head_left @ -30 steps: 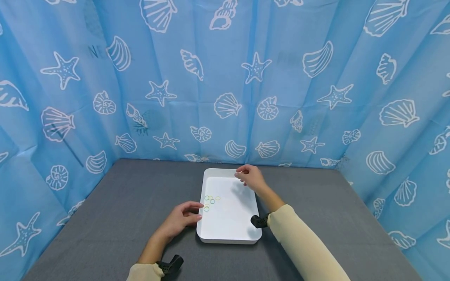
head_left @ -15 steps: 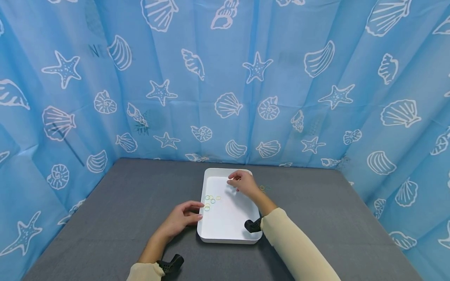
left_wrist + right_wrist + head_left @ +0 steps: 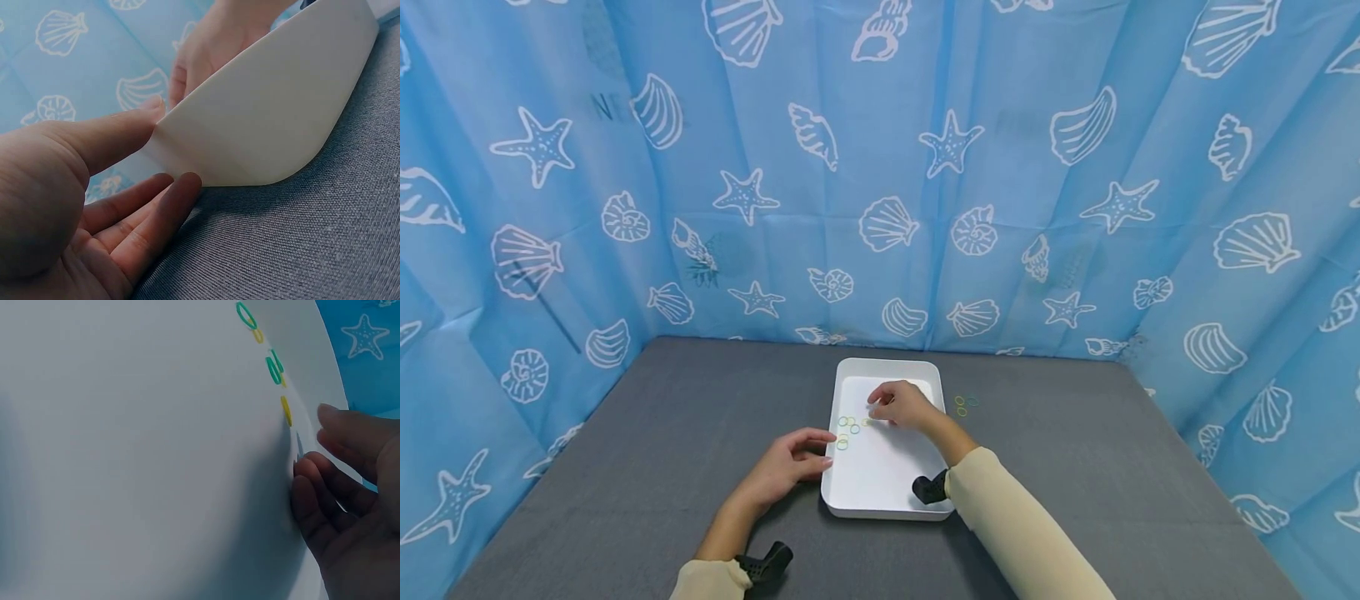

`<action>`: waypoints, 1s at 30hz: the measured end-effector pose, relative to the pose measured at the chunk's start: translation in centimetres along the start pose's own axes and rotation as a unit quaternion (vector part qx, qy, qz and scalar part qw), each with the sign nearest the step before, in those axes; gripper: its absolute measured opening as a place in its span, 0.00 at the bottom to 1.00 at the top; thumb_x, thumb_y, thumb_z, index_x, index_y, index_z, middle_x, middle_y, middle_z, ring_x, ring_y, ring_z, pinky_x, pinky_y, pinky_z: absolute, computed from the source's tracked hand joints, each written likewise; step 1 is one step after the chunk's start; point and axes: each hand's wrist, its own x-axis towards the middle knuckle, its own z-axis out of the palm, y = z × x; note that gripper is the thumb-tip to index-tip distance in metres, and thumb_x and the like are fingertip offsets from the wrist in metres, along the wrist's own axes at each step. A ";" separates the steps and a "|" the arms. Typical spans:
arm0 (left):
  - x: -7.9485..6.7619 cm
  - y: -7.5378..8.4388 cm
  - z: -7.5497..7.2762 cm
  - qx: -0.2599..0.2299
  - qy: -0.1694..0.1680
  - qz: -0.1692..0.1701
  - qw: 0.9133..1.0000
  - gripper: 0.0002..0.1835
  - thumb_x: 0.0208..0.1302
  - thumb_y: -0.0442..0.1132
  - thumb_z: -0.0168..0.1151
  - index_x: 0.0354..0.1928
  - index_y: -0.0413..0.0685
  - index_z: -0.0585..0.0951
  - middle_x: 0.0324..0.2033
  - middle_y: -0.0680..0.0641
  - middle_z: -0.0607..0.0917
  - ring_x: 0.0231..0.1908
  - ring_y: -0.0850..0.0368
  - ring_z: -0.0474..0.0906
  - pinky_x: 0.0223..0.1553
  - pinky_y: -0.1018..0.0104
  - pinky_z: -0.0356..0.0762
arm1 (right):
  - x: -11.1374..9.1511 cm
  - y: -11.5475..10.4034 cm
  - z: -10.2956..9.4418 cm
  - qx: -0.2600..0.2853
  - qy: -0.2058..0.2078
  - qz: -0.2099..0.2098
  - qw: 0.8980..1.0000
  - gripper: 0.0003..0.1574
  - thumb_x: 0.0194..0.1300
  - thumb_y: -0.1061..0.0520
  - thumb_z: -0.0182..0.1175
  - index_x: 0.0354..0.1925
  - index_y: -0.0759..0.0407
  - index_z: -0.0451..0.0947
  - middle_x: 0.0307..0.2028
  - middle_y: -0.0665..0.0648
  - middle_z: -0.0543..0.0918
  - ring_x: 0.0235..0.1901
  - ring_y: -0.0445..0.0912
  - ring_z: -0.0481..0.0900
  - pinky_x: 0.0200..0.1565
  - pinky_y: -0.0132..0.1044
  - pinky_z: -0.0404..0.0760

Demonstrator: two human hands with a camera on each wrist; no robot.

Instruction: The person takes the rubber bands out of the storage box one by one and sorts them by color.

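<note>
A white tray (image 3: 887,487) stands on the grey table, with several thin yellow and green rings (image 3: 842,444) lying in its left part. Against the tray's left wall, my left hand (image 3: 786,467) rests its fingertips; in the left wrist view the thumb (image 3: 134,128) meets the rim and other fingertips touch lower down. My right hand (image 3: 906,407) is over the tray, just right of the rings, its fingers loosely bent. In the right wrist view a gap separates thumb and fingers (image 3: 306,494). A small bluish sliver (image 3: 299,445) beside them is too unclear to identify.
On the table right of the tray lie 3 more rings (image 3: 961,407), yellow and green. A blue curtain (image 3: 880,167) with white shell prints surrounds the back and sides. The grey tabletop (image 3: 700,417) extends on both sides of the tray.
My right hand has moved from the tray's far right corner leftward and nearer, toward the rings inside. This uncovers the rings outside on the right. My left hand has stayed put.
</note>
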 end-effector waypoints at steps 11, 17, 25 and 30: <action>0.1 -0.3 0.0 -0.007 -0.007 0.013 1.000 0.23 0.64 0.37 0.65 0.59 0.37 0.76 0.54 0.36 0.78 0.41 0.51 0.79 0.43 0.58 0.80 | -0.3 0.1 0.2 -0.021 -0.045 -0.022 0.999 0.12 0.55 0.67 0.70 0.39 0.56 0.87 0.27 0.49 0.76 0.28 0.42 0.71 0.32 0.32 0.71; 0.1 -0.4 0.0 -0.009 -0.005 0.012 1.000 0.22 0.64 0.37 0.66 0.58 0.37 0.76 0.54 0.36 0.77 0.42 0.50 0.79 0.43 0.58 0.80 | -0.1 0.3 0.6 -0.050 -0.036 -0.043 0.997 0.09 0.57 0.63 0.70 0.38 0.54 0.87 0.27 0.48 0.77 0.29 0.41 0.71 0.35 0.34 0.71; 0.1 -0.1 0.1 -0.005 -0.001 0.010 1.000 0.21 0.64 0.36 0.65 0.58 0.37 0.76 0.54 0.36 0.78 0.42 0.50 0.80 0.43 0.58 0.80 | -0.3 -0.3 0.7 -0.069 -0.027 -0.023 0.997 0.06 0.58 0.61 0.70 0.34 0.52 0.87 0.26 0.48 0.77 0.30 0.42 0.71 0.37 0.36 0.70; 0.0 -0.1 0.2 -0.008 -0.005 0.013 1.000 0.22 0.65 0.36 0.65 0.59 0.37 0.76 0.54 0.35 0.77 0.43 0.50 0.80 0.43 0.57 0.80 | -0.7 -0.5 0.7 -0.072 -0.021 -0.020 0.997 0.04 0.58 0.62 0.69 0.33 0.52 0.86 0.26 0.48 0.77 0.30 0.43 0.71 0.36 0.36 0.70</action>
